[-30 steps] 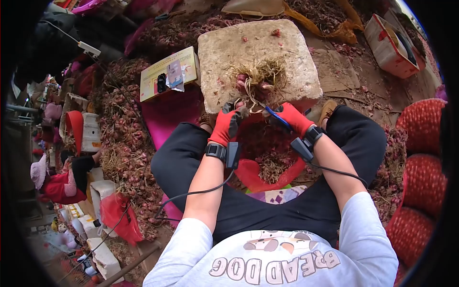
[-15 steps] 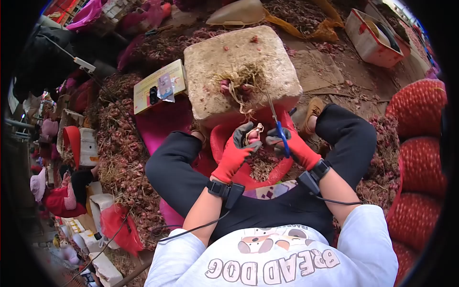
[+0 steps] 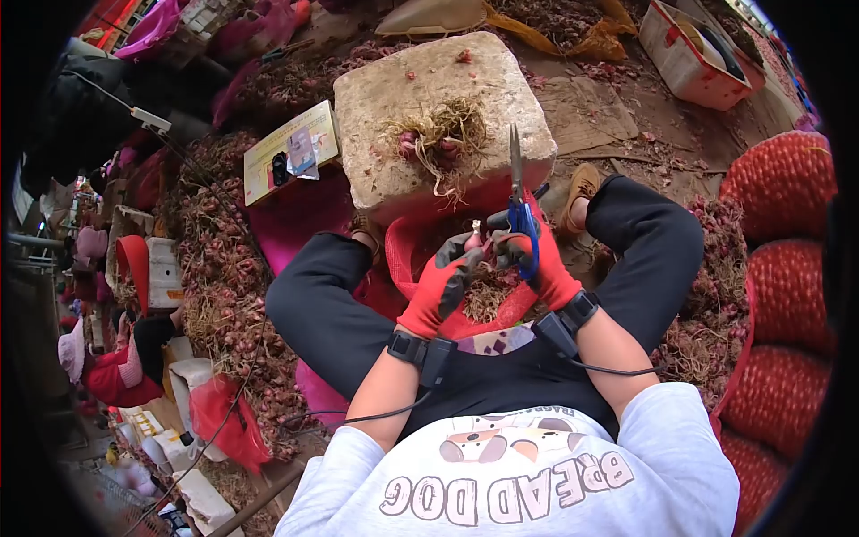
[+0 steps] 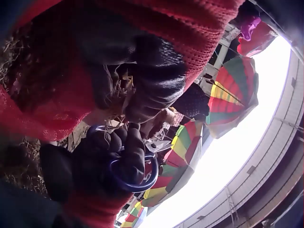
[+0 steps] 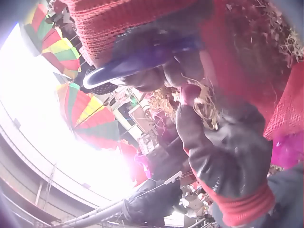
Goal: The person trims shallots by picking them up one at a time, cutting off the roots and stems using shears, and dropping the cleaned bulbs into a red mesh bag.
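Note:
In the head view my gloved left hand (image 3: 445, 285) holds a small shallot (image 3: 473, 240) between thumb and fingers, over a red mesh bag (image 3: 402, 259). Dry roots and stalk bits hang about the shallot (image 5: 190, 94) in the right wrist view. Close beside it, my gloved right hand (image 3: 548, 267) grips blue-handled scissors (image 3: 516, 170), their blades pointing away from me, toward the block. A blue handle loop (image 4: 154, 178) shows round the right fingers in the left wrist view. A tangled bunch of shallots (image 3: 440, 136) with dry stalks lies on the foam block (image 3: 506, 85) ahead.
A carton (image 3: 259, 175) with a phone-like item stands left of the block. Heaped shallots (image 3: 219, 246) spread along the left. Full red mesh sacks (image 3: 780, 291) line the right side. At the far right back sits a foam box (image 3: 680, 67). Another person (image 3: 112, 358) sits at far left.
Both hands have drawn back from the bunch at the block's edge toward my lap, the left bringing a shallot. The scissors have turned from low beside the right hand to pointing forward.

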